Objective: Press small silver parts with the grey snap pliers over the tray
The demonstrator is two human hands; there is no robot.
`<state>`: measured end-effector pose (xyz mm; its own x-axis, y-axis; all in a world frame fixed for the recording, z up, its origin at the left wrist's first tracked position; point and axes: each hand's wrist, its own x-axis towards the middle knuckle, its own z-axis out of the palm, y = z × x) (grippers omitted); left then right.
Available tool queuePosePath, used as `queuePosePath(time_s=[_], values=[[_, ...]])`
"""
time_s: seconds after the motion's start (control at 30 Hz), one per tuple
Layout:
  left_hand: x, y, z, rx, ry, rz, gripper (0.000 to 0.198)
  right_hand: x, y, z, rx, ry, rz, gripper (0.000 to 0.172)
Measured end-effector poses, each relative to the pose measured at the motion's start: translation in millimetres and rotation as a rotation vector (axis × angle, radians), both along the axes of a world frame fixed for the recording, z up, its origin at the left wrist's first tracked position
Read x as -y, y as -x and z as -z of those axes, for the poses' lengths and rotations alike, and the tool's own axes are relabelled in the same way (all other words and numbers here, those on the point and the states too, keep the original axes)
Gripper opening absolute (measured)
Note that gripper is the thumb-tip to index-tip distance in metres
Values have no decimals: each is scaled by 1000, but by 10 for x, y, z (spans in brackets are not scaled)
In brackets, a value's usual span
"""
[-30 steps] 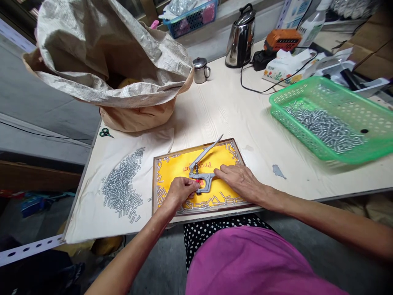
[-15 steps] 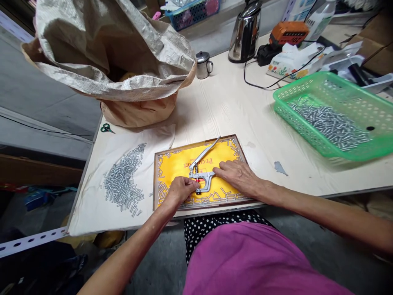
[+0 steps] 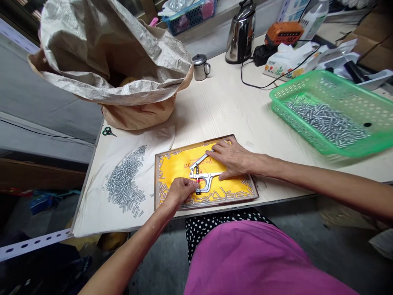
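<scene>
Pliers (image 3: 205, 176), lower centre: seemingly being aligned; grasped by right hand (image 3: 232, 161); left hand (image 3: 179, 191) pinched, contents unclear; squeeze likely needed.

From my remote seat, I see a pale table (image 3: 239, 102) bearing a sack (image 3: 138, 112) upper left, white cloth (image 3: 92, 213) lower left, shallow tray (image 3: 184, 148) lower centre, green basket (image 3: 294, 133) right, kettle (image 3: 241, 37) top.

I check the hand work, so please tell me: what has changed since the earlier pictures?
The right hand has moved away from the body and spread; its fingers now lie over the upper handle of the pliers, thumb at the lower one. The left hand stays pinched by the pliers' head; pliers and yellow tray stay put.
</scene>
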<state>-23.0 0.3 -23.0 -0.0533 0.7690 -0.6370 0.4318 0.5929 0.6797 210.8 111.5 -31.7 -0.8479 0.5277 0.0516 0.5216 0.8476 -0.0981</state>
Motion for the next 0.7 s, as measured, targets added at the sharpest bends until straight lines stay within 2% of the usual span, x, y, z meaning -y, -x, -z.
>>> queuePosePath(time_s=[0.17,0.23,0.27,0.33,0.4,0.47,0.53,0.57,0.7], values=[[9,2,-20,-38,15,12,47,48,-15,-14,-24,-12,-13,74],[39,-17,-69,-121,1,18,45,85,-37,-16,-42,4,-7,71],[60,-33,-100,-197,-55,23,42,104,-47,-18,-48,19,-2,69],[99,-84,-162,-387,-281,54,35,143,-60,-27,-57,52,5,66],[109,-158,-203,-535,-563,163,26,185,-59,-41,-75,75,6,63],[65,-252,-215,-584,-722,350,40,231,-41,-54,-110,76,7,60],[-32,-347,-205,-590,-753,531,59,278,-10,-60,-143,58,10,57],[-90,-389,-199,-598,-739,592,61,299,7,-61,-152,44,12,57],[-274,-488,-187,-665,-659,703,53,351,49,-54,-130,0,60,70]])
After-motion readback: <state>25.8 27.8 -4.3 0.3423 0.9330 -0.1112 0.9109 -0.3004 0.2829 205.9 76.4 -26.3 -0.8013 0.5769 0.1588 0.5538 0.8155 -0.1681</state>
